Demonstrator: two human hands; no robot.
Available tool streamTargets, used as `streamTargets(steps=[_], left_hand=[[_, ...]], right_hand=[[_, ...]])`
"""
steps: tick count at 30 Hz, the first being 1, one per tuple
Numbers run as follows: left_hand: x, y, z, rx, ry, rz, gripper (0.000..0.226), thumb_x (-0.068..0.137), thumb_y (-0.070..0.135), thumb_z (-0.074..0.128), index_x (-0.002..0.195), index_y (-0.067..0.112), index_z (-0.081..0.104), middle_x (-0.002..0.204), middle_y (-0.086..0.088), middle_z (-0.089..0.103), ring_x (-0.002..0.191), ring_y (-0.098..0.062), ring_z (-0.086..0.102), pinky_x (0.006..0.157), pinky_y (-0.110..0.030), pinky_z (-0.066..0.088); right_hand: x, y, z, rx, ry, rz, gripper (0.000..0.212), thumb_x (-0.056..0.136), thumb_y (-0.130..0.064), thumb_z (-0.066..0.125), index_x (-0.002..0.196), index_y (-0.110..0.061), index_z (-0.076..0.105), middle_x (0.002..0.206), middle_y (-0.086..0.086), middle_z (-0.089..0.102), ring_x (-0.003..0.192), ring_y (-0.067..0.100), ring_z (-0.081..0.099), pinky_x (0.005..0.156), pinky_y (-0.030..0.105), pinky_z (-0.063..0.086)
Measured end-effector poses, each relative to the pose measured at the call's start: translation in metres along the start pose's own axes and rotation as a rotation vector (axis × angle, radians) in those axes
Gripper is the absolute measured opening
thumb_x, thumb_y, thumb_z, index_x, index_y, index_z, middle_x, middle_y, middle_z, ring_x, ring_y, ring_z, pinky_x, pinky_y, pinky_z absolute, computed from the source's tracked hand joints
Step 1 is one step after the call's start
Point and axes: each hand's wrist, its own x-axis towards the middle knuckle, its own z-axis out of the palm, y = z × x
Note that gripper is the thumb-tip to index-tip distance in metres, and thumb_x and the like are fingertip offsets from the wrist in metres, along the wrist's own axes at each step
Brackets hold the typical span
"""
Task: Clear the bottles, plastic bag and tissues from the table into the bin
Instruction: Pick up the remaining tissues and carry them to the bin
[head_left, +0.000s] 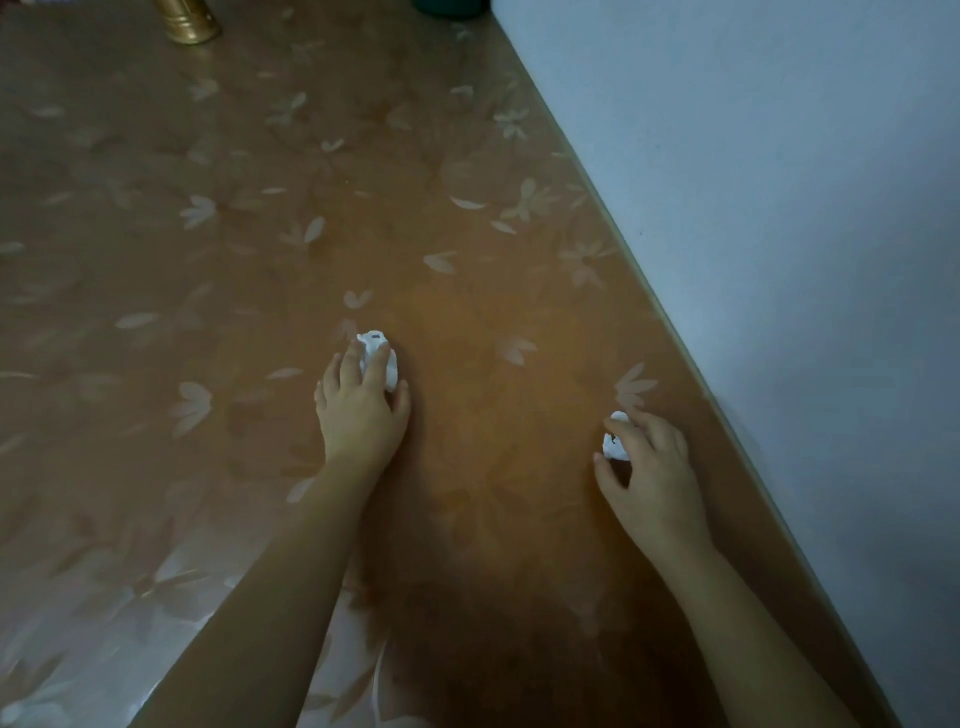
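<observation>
Two crumpled white tissues lie on the brown flower-patterned table (260, 234). My left hand (361, 410) rests over the left tissue (376, 345), fingers curled around it and thumb at its right side. My right hand (649, 467) closes on the smaller right tissue (614, 447), which shows between thumb and fingers. Both tissues appear to touch the tabletop. No bin, plastic bag or plastic bottle is in view.
A gold bottle-like object (189, 23) stands at the table's far left edge of view. A dark green container (449, 8) sits at the far end by the wall. A pale wall (779, 182) runs along the table's right side.
</observation>
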Motion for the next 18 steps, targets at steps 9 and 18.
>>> streamTargets(steps=[9, 18], left_hand=[[-0.037, 0.005, 0.003, -0.045, 0.064, 0.150, 0.038, 0.081, 0.026, 0.041, 0.105, 0.010, 0.064, 0.106, -0.021, 0.062, 0.089, -0.042, 0.055, 0.074, -0.050, 0.048], [-0.106, 0.016, -0.003, -0.186, 0.008, 0.164, 0.032, 0.084, 0.025, 0.046, 0.105, 0.010, 0.066, 0.099, -0.015, 0.060, 0.084, -0.033, 0.057, 0.072, -0.039, 0.049]], right_hand=[[-0.010, 0.001, 0.006, 0.010, 0.045, -0.081, 0.033, 0.070, -0.002, 0.073, 0.102, -0.004, 0.065, 0.105, 0.014, 0.061, 0.099, 0.033, 0.051, 0.071, 0.043, 0.054], [-0.031, -0.005, 0.009, 0.032, 0.043, -0.121, 0.029, 0.067, 0.003, 0.074, 0.095, -0.004, 0.067, 0.094, 0.012, 0.060, 0.087, 0.029, 0.053, 0.064, 0.038, 0.053]])
